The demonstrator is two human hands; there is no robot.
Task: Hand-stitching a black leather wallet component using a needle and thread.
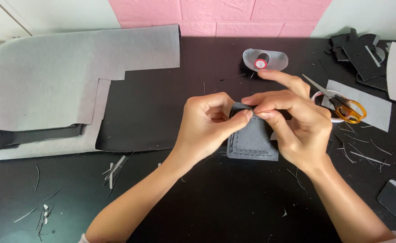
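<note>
Both hands are meeting over the black table (198, 198). The left hand (207, 123) is pinching the top edge of a small grey stitched pouch (252, 144), fingers curled shut on it. The right hand (292, 121) is gripping the same edge, forefinger sticking out. Scissors (342, 103) are lying just right of the right hand; grey felt (63, 76) is lying well left.

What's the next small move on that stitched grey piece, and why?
Probably keep the pinch and press the top edge flat. Both hands, left hand and right hand, grip the top edge of the grey stitched piece, fingertips meeting there, and that edge looks bunched while the stitched lower border lies flat on the black table. The scissors lie unused beside the right hand.
</note>
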